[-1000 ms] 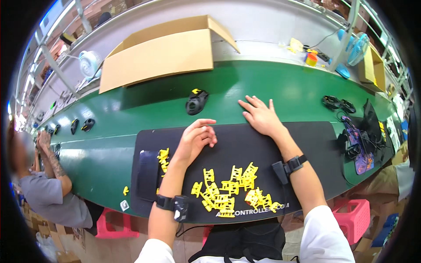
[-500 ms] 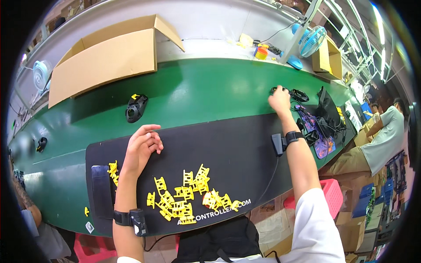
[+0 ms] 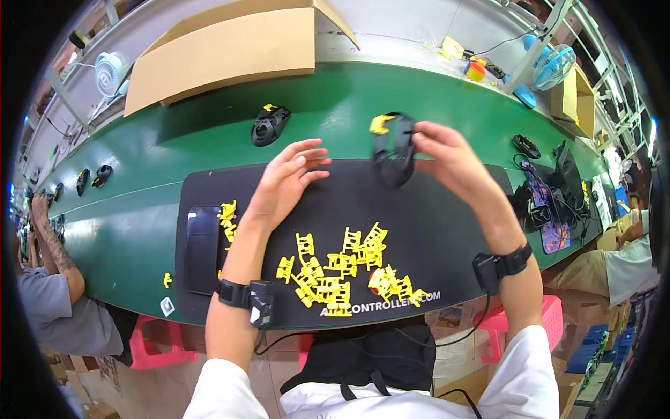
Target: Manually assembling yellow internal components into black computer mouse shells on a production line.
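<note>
Black mouse shell gripped in the right hand — left hand spread wide beside it — above the mat.

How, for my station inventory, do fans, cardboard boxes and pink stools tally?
Fans: 2, white fan and blue fan
Cardboard boxes: 2, large box and small box
Pink stools: 2, left stool and right stool
Total: 6

open brown cardboard box behind the green belt.
</note>
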Tool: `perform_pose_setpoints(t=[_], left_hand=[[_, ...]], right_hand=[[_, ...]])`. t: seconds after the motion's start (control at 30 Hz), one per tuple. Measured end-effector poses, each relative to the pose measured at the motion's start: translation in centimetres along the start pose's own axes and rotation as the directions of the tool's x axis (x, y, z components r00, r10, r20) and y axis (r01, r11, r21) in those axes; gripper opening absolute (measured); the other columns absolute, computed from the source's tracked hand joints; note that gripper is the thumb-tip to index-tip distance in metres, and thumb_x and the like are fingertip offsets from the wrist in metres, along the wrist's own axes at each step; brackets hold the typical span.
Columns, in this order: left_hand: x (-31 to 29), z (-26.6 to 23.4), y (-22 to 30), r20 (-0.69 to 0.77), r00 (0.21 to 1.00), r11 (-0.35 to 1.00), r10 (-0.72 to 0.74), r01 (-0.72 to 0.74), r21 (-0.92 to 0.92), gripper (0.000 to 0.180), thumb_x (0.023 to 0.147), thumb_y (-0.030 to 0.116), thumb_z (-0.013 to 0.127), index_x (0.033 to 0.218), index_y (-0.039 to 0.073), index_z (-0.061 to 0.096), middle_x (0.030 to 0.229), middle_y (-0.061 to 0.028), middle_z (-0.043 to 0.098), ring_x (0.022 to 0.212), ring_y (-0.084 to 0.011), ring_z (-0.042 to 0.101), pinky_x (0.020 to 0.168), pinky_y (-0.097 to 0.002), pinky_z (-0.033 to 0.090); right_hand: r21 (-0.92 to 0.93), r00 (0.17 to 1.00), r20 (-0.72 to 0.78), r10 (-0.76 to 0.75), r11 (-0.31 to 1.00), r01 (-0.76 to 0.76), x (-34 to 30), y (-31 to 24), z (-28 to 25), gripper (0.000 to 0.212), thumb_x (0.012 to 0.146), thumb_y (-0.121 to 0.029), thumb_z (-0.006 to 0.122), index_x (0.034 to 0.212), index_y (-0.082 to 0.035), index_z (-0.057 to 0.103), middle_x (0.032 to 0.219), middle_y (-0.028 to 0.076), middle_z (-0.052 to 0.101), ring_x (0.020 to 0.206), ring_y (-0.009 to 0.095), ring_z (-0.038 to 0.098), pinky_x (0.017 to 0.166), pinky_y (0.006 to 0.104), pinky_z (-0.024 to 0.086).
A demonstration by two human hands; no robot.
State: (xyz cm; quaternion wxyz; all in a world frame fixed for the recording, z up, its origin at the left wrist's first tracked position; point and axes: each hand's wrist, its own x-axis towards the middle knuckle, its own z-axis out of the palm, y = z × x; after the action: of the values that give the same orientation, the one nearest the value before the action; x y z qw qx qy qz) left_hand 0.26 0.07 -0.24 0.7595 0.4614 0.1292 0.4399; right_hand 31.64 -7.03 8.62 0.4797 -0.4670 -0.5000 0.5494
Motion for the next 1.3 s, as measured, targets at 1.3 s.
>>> perform_pose_setpoints(t=[1.3], left_hand=[[-0.5, 0.6, 1.2, -0.068, 0.983, 0.888, -0.172, 0.125, -0.443, 0.045, 0.107, 0.046, 0.049, 0.137, 0.014, 0.058, 0.128, -0.0168, 0.068, 0.106, -0.0299, 0.068, 0.091, -0.0532, 0.058]], right_hand=[[0.324, 0.980, 0.026, 0.199, 0.926, -0.197, -6.7, 3.4, 6.1, 0.025, 0.106, -0.021, 0.059, 0.123, -0.004, 0.064, 0.098, 0.006, 0.071, 0.089, 0.018, 0.069, 0.072, 0.0278, 0.050]])
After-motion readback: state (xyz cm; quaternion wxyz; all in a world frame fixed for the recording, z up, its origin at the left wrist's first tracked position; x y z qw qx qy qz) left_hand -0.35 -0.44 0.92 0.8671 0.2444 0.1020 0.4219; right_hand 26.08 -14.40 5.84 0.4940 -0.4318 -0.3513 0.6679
